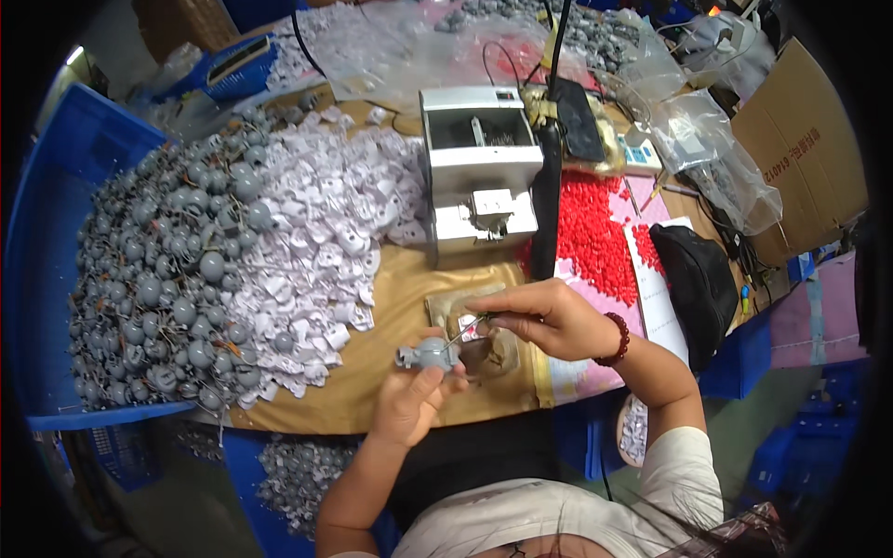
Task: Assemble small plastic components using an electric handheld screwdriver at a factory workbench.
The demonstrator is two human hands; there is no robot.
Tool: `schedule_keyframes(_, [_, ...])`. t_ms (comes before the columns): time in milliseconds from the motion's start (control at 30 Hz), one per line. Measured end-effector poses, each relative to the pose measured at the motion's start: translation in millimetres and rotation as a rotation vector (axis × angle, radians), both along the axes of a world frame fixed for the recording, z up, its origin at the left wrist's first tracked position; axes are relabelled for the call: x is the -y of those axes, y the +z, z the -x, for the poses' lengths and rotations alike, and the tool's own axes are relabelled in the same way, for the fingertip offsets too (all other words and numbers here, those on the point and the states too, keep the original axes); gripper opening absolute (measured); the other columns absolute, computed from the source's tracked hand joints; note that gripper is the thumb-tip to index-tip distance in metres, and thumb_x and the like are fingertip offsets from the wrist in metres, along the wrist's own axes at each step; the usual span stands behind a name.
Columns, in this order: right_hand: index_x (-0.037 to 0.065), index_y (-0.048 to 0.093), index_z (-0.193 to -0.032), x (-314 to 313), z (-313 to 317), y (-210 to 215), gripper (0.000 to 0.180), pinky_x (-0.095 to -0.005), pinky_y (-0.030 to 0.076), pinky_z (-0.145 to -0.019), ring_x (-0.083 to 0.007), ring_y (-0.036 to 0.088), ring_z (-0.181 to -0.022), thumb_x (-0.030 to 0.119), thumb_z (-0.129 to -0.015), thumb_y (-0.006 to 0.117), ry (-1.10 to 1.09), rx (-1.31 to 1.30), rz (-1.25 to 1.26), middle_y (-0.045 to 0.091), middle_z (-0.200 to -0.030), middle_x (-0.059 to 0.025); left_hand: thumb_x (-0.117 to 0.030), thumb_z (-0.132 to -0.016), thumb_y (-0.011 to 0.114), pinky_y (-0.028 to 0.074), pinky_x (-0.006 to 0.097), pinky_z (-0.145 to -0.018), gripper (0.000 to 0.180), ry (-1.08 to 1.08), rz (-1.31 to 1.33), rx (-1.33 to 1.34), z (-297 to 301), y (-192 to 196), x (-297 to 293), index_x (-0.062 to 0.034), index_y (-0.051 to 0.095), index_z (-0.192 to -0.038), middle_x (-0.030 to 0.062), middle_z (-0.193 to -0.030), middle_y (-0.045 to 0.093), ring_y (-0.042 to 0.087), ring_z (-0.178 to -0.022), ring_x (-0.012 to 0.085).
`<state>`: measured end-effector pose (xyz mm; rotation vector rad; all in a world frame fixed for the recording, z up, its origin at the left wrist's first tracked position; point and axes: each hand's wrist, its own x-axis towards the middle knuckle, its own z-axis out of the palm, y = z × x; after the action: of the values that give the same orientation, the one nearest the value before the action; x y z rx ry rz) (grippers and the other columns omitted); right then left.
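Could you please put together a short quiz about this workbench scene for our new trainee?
1. True or false: the left hand holds a grey round part.
2. Which lies nearest the right hand: A the red pieces, B the blue crate?
3. What does the right hand hold?

Key: 1 true; 2 A; 3 a thin tool, pinched in its fingers and pointing at the part.

One grey machine [479, 167], two cardboard boxes [805, 139], one black pouch [696, 279]
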<state>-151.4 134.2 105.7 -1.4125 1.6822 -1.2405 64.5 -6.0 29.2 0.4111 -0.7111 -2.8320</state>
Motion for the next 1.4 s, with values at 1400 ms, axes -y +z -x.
schedule_keyframes(1400, [0.004,0.063,-0.123,-50,-1,-88,0.046,-0.0449,0.048,-0.102,-0.0365,0.058,-0.119,-0.001,-0.079,0.071,-0.101,-0.446,-0.010,0.062,-0.126,-0.0164,-0.009,-0.085,0.058,0.045,0.045,-0.093,0.044,0.088,2.422,0.179,32,-31,-19,-0.0039,0.065,-0.128,0.0186,-0.134,0.061,0.058,-0.117,0.0311])
